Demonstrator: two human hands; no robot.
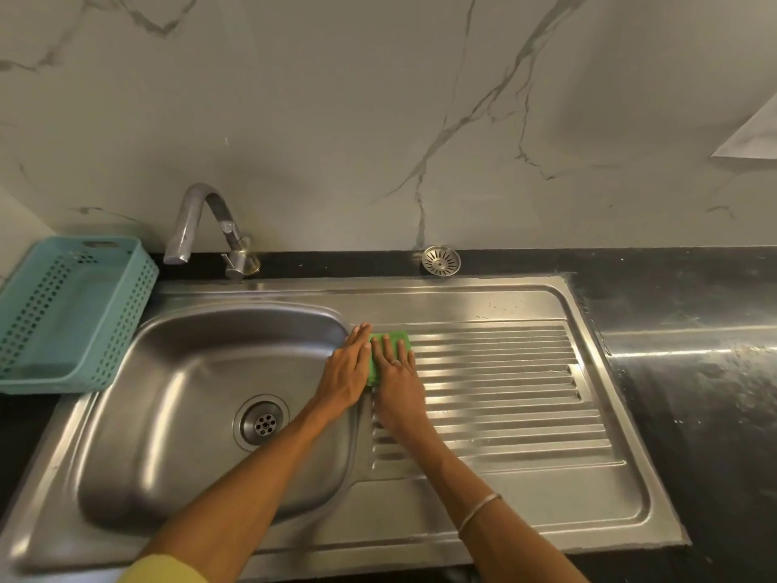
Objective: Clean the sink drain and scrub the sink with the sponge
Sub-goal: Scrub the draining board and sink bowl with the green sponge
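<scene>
Sponge [389,356]: soft, light, likely slippery wet; best pressed flat on top.
Right hand [395,372]: fingers straight, pressing sponge onto sink [504,313].
Left hand [347,372]: fingers straight, touching the sponge's edge.

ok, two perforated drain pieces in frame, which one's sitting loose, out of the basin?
The round strainer on the black counter by the wall. The other is the fixed drain in the basin floor.

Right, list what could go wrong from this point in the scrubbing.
1. The right hand presses the green sponge with flat fingers, not gripping it; it could slip on the ridged drainboard.
2. The left hand rests on the basin rim and might slide in.
3. The strainer lies on the counter, so the drain may admit debris.
</scene>
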